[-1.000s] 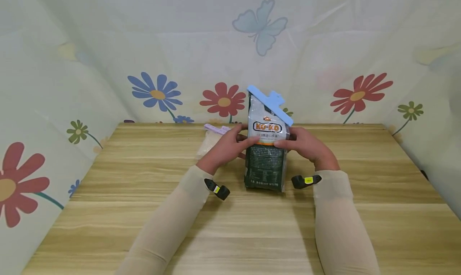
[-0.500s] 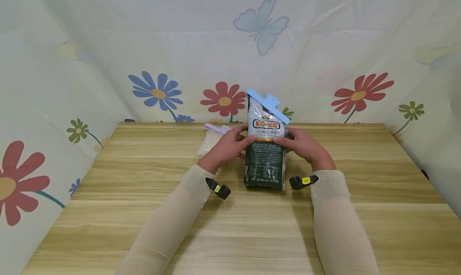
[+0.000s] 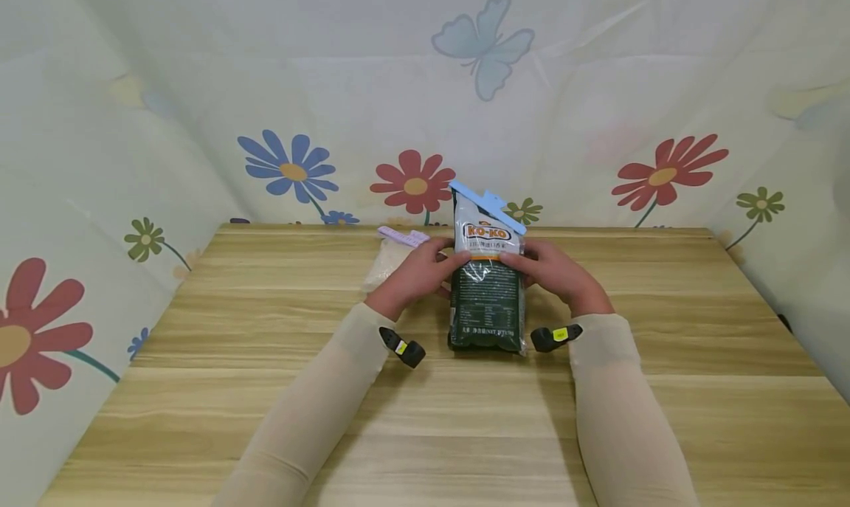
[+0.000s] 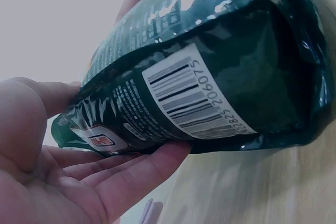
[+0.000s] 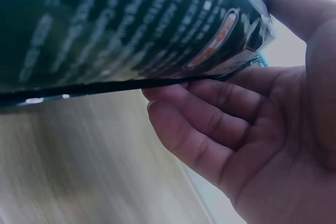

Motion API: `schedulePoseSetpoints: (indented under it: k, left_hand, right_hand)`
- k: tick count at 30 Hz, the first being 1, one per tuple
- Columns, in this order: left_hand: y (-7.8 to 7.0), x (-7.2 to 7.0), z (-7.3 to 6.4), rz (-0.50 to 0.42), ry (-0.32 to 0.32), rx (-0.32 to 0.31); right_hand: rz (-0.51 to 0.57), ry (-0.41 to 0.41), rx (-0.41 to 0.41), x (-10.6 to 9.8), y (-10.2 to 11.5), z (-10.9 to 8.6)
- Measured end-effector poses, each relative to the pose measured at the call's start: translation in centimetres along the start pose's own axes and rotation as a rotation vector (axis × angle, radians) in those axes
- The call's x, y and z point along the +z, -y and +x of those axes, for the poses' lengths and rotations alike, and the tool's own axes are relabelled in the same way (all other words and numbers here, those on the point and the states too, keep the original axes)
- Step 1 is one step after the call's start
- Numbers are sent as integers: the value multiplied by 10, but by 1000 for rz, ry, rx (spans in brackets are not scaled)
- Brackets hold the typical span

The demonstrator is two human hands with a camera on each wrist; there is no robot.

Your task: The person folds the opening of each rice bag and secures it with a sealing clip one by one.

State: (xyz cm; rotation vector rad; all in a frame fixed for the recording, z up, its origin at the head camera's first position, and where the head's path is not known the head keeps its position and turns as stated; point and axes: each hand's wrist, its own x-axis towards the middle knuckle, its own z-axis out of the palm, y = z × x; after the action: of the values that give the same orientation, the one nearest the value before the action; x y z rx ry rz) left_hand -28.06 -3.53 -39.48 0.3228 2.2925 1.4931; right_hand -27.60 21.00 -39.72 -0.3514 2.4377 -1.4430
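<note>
A dark green and silver KO-KO bag of rice [image 3: 488, 300] stands leaning slightly back on the table, held from both sides. Across its slanted top sits a light blue sealing clip [image 3: 488, 206]. My left hand [image 3: 420, 271] grips the bag's left side, thumb on the front; in the left wrist view, its fingers reach behind, near the printed barcode [image 4: 191, 95]. From the other side my right hand [image 3: 561, 272] holds the bag, thumb in front and fingers at the back edge. Behind my left hand, partly hidden, lies a clear bag of pale grains [image 3: 387, 263] with a purple clip [image 3: 401, 236].
The wood-grain table [image 3: 425, 448] ends at a pale cloth backdrop [image 3: 332, 86] printed with flowers and a butterfly. Black wrist cameras are strapped over both sleeves.
The top of the rice bag, with its blue clip, has sunk lower and shifted a little left. My right hand has moved slightly left with it; both hands keep their hold.
</note>
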Motion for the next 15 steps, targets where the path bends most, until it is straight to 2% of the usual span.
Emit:
schedulePoseSetpoints:
  k: [7, 15]
  left_hand:
    - [3, 0, 0, 5, 1, 0]
    - [4, 2, 0, 34, -1, -34]
  right_hand:
    - [0, 16, -9, 1, -3, 1]
    - [3, 31, 11, 4, -6, 1]
